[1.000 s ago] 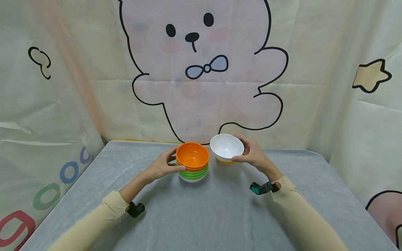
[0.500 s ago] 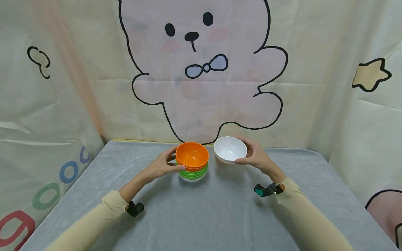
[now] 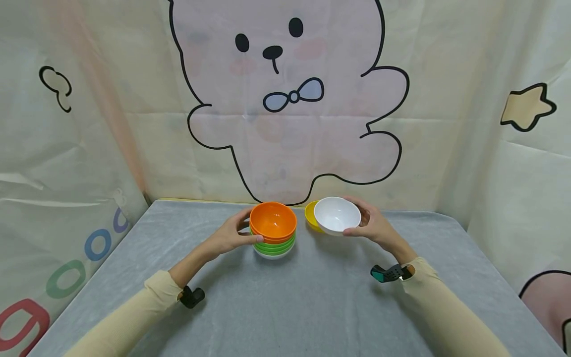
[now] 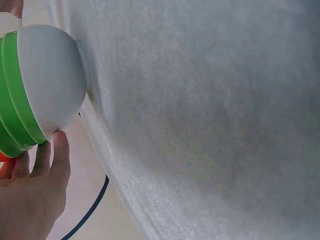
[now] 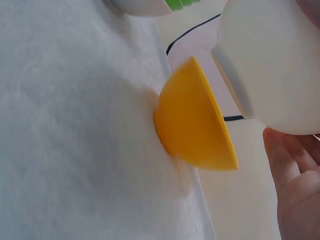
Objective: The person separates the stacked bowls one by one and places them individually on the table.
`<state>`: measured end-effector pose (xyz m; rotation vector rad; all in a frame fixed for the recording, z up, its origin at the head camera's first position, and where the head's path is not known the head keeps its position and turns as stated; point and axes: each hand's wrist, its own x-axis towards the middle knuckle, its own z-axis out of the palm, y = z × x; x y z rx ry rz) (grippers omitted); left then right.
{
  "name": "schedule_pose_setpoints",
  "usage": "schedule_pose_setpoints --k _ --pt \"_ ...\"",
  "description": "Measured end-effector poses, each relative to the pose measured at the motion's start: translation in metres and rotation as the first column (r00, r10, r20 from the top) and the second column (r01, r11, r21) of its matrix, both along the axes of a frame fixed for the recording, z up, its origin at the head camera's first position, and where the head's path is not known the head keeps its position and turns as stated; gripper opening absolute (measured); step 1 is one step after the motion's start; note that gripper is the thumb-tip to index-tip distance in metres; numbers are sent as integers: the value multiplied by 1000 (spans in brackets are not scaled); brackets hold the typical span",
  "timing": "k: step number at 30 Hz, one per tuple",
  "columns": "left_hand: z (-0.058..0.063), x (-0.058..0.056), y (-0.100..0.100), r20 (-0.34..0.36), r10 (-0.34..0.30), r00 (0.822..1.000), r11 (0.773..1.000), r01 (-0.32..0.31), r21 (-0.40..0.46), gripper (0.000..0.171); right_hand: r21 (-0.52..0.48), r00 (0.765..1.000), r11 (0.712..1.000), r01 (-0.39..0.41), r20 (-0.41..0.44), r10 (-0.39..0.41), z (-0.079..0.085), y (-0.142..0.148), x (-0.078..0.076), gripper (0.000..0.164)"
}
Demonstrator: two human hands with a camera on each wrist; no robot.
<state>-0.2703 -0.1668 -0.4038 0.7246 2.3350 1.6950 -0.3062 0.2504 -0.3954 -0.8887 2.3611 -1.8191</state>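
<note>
A stack of nested bowls stands at the table's back middle: an orange bowl (image 3: pixel 273 221) on top, green bowls (image 3: pixel 282 246) below it, a white bowl (image 4: pixel 50 75) at the bottom. My left hand (image 3: pixel 229 234) grips the stack from its left side, thumb in front and fingers behind. Held up to the right of the stack is another white bowl (image 3: pixel 337 216), pinched at its right side by my right hand (image 3: pixel 373 229). A yellow bowl (image 5: pixel 192 117) sits upright on the table under and left of that held bowl. In the head view it is partly hidden.
Grey cloth covers the table (image 3: pixel 276 312). Its back edge lies just behind the bowls, against a hanging printed sheet (image 3: pixel 285 134) with a cartoon bear. Similar sheets hang at both sides.
My right hand has carried the white bowl to the right and slightly toward me, uncovering part of the yellow bowl. My left hand and the stack have stayed in place.
</note>
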Motion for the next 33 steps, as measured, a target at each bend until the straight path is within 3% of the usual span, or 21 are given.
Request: schedule_pose_setpoints --k 15,26,33 --pt "1 1 1 10 12 1000 1000 -12 -20 79 27 996 995 94 -8 -94 -6 32 2 84" --pt "-1 -1 0 6 21 1000 999 -21 -28 80 51 985 985 168 -59 -164 -9 59 3 82" --pt "-2 -1 -1 -1 22 1000 999 -23 -28 80 48 978 977 206 -34 -205 -15 70 0 83"
